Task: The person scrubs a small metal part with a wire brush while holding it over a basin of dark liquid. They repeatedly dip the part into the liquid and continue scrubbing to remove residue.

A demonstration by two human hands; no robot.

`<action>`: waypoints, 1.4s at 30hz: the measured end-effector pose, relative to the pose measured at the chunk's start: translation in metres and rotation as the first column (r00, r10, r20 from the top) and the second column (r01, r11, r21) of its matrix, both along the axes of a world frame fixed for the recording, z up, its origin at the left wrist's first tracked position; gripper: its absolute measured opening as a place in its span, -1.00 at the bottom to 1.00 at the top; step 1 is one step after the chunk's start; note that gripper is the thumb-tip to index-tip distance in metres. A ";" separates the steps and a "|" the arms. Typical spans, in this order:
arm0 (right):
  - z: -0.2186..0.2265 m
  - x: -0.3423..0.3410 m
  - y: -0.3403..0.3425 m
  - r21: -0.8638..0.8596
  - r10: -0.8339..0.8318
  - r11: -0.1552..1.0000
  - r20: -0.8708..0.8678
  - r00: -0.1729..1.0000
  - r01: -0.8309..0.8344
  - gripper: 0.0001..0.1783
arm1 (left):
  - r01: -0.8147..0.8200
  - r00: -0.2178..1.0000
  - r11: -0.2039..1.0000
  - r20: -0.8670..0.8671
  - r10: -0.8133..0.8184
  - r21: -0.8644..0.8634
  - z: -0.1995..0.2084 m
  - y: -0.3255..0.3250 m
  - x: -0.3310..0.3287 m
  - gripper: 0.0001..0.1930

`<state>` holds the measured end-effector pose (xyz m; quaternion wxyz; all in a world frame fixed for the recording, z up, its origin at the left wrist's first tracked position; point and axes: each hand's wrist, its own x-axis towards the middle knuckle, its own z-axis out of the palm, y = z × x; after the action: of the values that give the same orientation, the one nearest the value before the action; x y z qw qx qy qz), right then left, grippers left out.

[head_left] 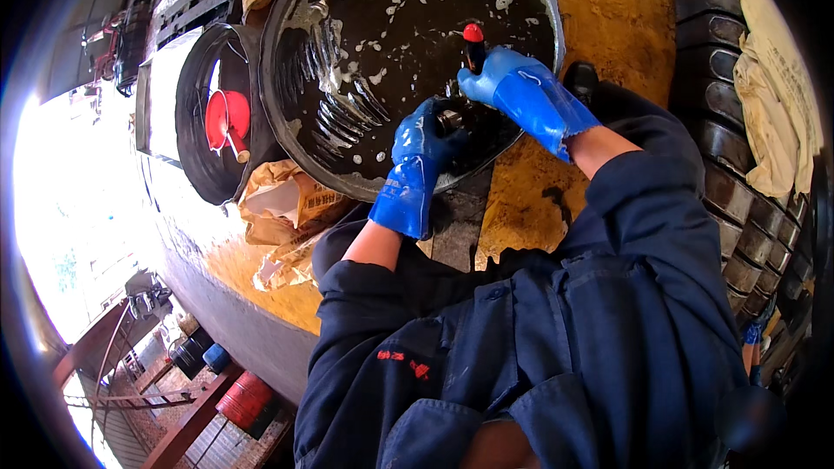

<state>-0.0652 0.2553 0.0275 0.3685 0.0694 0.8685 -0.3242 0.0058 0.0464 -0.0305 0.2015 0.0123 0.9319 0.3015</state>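
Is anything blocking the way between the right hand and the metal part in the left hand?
Nothing visible is. The right hand grips a red-tipped handle near the metal part in the left hand, over the basin; whether tool and part touch is unclear.

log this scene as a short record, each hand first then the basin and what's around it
left hand: blue glove, at a shiny metal part over the basin
right hand: blue glove, gripping a dark handle with a red end
basin: large, round, holding dark liquid with white foam patches
left of basin: black tub with a red scoop-like tool; crumpled brown paper
far right: dark blocks, pale sack
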 end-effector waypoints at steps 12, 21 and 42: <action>0.013 -0.012 0.003 -0.026 -0.039 0.999 -0.068 0.997 0.037 -0.41 | -0.219 0.957 0.860 -0.072 0.282 0.461 -0.012 -0.030 -0.012 -0.55; -0.030 -0.024 -0.016 -0.761 -0.450 0.604 -0.081 0.889 0.237 -0.50 | -0.149 0.967 0.927 -0.147 0.210 0.345 0.055 -0.061 -0.014 -0.57; 0.011 -0.016 -0.005 -0.614 -0.087 0.746 -0.473 0.877 -0.257 -0.72 | -0.876 0.480 0.063 0.856 0.193 0.478 -0.001 -0.093 -0.034 -0.53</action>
<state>-0.0815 0.2507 0.0385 0.1603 -0.1874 0.7621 -0.5987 -0.0282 -0.0463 -0.0318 0.2927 -0.3514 0.3915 0.7985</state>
